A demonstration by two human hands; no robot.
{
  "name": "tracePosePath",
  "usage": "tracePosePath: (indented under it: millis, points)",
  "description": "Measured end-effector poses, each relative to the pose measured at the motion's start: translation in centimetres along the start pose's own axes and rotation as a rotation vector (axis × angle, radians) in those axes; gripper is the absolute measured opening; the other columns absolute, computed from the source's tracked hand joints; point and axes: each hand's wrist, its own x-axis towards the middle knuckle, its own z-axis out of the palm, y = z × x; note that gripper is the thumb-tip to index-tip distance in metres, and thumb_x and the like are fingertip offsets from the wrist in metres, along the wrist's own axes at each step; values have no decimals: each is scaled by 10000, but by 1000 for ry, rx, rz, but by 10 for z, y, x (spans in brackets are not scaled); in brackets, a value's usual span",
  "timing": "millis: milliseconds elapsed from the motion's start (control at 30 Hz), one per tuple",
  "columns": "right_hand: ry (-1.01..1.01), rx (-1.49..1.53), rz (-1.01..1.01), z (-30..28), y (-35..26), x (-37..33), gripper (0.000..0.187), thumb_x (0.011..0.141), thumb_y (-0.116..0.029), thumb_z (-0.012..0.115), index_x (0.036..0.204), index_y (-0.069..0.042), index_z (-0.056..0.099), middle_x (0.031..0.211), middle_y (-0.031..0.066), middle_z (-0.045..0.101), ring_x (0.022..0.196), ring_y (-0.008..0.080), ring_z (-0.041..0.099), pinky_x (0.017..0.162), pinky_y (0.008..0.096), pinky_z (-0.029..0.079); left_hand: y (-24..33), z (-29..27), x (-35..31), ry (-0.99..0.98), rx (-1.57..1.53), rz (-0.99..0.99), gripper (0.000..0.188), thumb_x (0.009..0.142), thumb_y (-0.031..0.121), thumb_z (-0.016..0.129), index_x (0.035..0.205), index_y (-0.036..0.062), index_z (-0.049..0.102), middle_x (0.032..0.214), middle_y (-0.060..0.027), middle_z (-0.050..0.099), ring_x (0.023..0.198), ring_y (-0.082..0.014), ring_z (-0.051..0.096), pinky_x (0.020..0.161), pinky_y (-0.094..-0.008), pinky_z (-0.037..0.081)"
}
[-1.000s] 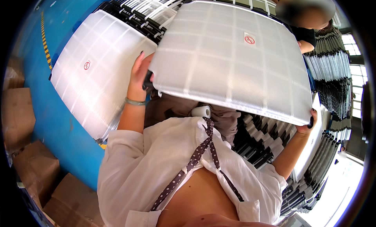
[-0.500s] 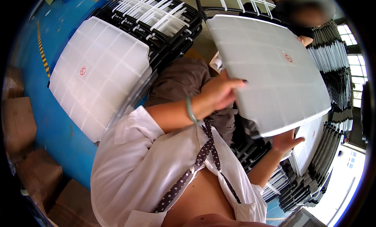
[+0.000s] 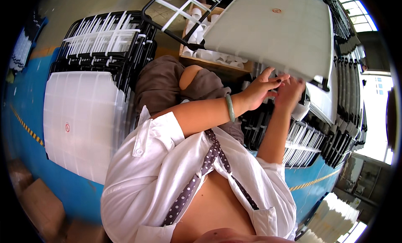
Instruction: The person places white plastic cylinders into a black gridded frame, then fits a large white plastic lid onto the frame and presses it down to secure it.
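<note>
A pale translucent panel (image 3: 268, 31) with a small red round mark slants across the upper right, a black tube end showing at its near corner. Just below its near edge, my left hand (image 3: 260, 91) has its fingers stretched and apart, reaching over to my right hand (image 3: 289, 94). The fingertips of both hands come close together or touch there. The right fingers are partly blurred against the panel edge, so their grip cannot be made out. A green bangle (image 3: 230, 107) circles my left wrist.
A cardboard box (image 3: 217, 66) of white rolls stands beyond my knees, beside a black frame with white straps (image 3: 178, 16). To the left are stacked strapped frames (image 3: 102, 35) and another white panel (image 3: 79, 121). Folded black frames (image 3: 349, 88) line the right; cartons (image 3: 42, 203) sit lower left.
Both hands have left their spread places at the panel's edges and come together at its near edge. The panel now appears higher and farther off. The person across is out of view.
</note>
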Motion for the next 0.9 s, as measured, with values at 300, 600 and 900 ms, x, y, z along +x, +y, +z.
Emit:
tracePosePath:
  millis: [300, 600, 900]
  points:
    - [216, 275, -117, 89, 54, 14, 376, 788, -23, 638, 1116, 25, 463, 1035, 111, 579, 939, 202, 565, 840, 317, 450, 52, -65, -87, -236, 482, -39, 483, 847, 70, 509, 1314, 25, 393, 1248, -124, 517, 1106, -207, 508, 969, -334, 367]
    - [379, -93, -296, 35, -17, 82, 278, 818, -183, 614, 970, 19, 498, 771, 87, 567, 607, 140, 552, 470, 265, 491, 104, -114, -242, 259, 597, 169, 430, 868, 155, 503, 1251, -31, 444, 1168, -168, 563, 1063, -217, 541, 916, -326, 406]
    - [420, -119, -199, -46, -29, 106, 440, 812, -100, 580, 1144, -1, 308, 1030, 187, 517, 784, 273, 618, 535, 351, 560, 91, -143, -269, 451, 305, 499, 395, 896, 137, 462, 1268, 13, 413, 1143, -154, 542, 994, -236, 544, 858, -369, 445]
